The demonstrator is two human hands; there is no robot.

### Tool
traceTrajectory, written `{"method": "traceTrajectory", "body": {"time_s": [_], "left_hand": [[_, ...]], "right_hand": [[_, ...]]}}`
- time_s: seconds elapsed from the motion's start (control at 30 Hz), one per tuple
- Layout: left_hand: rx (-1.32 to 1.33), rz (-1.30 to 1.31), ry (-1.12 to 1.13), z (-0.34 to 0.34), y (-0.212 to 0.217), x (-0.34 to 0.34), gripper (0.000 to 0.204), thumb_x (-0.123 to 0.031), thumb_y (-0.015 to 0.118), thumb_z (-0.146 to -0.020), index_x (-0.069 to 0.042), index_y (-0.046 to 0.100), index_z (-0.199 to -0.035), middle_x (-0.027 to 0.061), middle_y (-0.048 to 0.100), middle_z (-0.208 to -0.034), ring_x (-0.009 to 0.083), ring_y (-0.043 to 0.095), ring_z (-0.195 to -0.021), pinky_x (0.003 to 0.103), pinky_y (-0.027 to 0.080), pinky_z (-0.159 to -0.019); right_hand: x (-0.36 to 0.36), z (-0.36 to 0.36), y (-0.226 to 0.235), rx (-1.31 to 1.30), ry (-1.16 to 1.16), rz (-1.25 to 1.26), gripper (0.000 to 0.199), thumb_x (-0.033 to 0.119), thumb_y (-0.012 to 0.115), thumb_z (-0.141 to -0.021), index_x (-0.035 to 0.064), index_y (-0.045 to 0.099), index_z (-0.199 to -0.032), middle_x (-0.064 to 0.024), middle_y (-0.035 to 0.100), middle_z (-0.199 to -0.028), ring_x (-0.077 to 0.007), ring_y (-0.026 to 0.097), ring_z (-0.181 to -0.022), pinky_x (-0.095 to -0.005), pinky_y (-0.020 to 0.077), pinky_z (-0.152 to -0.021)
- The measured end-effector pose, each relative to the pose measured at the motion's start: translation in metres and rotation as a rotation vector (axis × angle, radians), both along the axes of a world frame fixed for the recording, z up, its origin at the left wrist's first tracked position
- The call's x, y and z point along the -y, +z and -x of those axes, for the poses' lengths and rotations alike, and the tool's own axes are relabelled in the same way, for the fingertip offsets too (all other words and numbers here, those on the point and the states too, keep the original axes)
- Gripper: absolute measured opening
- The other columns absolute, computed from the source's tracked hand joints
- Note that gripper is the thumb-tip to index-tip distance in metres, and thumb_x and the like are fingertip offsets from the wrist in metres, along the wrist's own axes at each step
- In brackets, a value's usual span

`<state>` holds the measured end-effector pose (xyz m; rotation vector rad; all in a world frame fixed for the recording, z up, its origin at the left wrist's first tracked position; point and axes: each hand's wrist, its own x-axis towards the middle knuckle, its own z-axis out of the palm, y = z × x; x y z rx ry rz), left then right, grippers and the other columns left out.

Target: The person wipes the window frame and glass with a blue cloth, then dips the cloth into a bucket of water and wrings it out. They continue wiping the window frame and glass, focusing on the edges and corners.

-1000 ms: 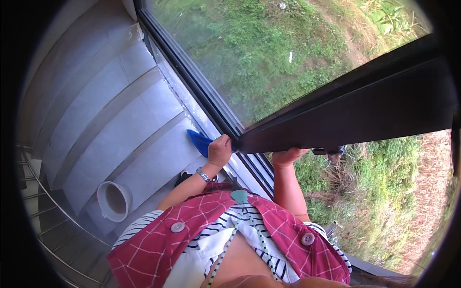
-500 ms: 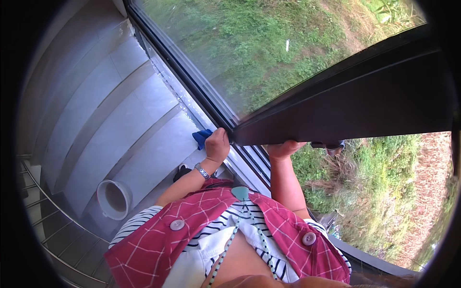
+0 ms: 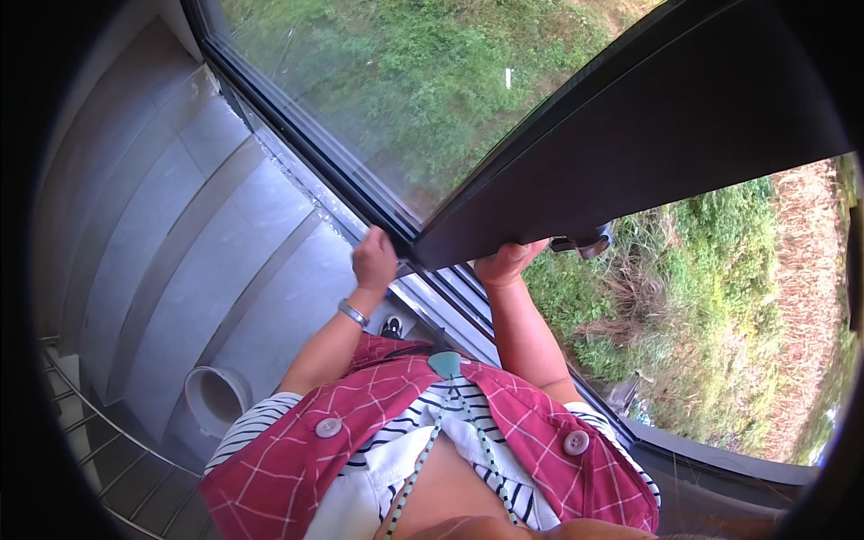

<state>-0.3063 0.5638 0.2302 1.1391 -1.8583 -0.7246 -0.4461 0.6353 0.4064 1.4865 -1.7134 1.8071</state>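
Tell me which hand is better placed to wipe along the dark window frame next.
Probably the left hand: it rests on the dark window frame beside the glass. The right hand is busy gripping the edge of the open dark window sash.

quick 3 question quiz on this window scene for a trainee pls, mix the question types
1. True or false: the right hand is at the lower edge of the open dark window sash.
2. Where is the left hand? A) on the white bucket B) at the window frame by the sill C) on the railing
3. Fill in: the left wrist wears a ____.

Key: 1 true. 2 B. 3 bracelet; it is silver-coloured. The white bucket stands apart on the stairs, untouched.
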Motion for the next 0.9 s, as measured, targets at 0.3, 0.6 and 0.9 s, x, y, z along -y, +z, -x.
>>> {"method": "traceTrajectory", "body": {"time_s": [0.3, 0.6, 0.9], "left_hand": [[-0.103, -0.04, -0.279, 0.005, 0.019, -0.068, 0.008, -0.012, 0.058, -0.085, -0.007, 0.058, -0.08, 0.0164, 0.059, -0.07, 0.0376, 0.06, -0.066, 0.045, 0.047, -0.058], [-0.212, -0.153, 0.037, -0.044, 0.035, 0.015, 0.011, -0.01, 0.062, -0.085, 0.0, 0.06, -0.083, 0.0094, 0.061, -0.07, 0.0192, 0.059, -0.065, 0.032, 0.048, -0.064], [-0.194, -0.228, -0.164, -0.021, -0.008, -0.001, 0.023, -0.008, 0.059, -0.084, 0.005, 0.063, -0.102, 0.0175, 0.068, -0.089, 0.0247, 0.065, -0.077, 0.035, 0.05, -0.071]], "right_hand": [[-0.007, 0.022, -0.028, -0.055, 0.1, -0.031, 0.075, 0.067, 0.044, -0.086, -0.0027, 0.056, -0.112, -0.0127, 0.06, -0.105, -0.0261, 0.057, -0.1, -0.0373, 0.0423, -0.088], [0.004, -0.008, 0.001, 0.188, 0.071, 0.036, 0.085, 0.074, 0.049, -0.079, -0.0043, 0.055, -0.111, -0.0105, 0.058, -0.106, -0.0203, 0.057, -0.096, -0.0337, 0.0451, -0.083], [0.024, 0.011, -0.059, 0.191, 0.333, 0.266, 0.088, 0.045, 0.076, -0.064, -0.0024, 0.039, -0.129, -0.015, 0.047, -0.121, -0.0241, 0.048, -0.105, -0.0394, 0.0403, -0.093]]}}
